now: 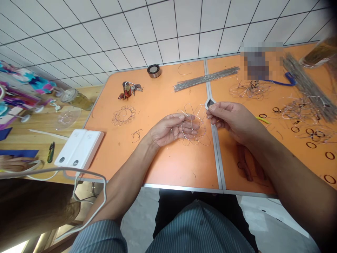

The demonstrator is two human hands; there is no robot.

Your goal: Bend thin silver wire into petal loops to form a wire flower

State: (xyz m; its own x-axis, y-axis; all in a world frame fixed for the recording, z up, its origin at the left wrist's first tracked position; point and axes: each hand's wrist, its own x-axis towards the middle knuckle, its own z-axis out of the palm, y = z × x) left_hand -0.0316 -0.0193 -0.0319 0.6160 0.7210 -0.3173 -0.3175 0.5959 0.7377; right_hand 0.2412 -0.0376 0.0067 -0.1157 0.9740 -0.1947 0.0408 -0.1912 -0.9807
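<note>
My left hand [171, 130] is turned palm up, thumb over fingers, holding a ring of thin wire bent into petal-like loops [200, 140]. Some loops spread past its fingertips. To the right, my right hand [229, 117] pinches with thumb and forefinger at the ring's edge; the wire between those fingers is mostly hidden. A second looped wire ring [123, 115] lies flat on the orange table, left of my left hand. Nearer that hand is a small tangle of wire [137, 136]. Dark red tool handles [245, 165] lie partly beneath my right forearm.
Straight wires form one bundle [206, 79] behind my hands and another [310, 88] at right. Wire tangles [250, 89] and black rings [311, 145] lie there too. A tape roll [154, 71], keys [133, 88] and white power banks [79, 147] are leftward. Another person's hand [13, 163] shows at far left.
</note>
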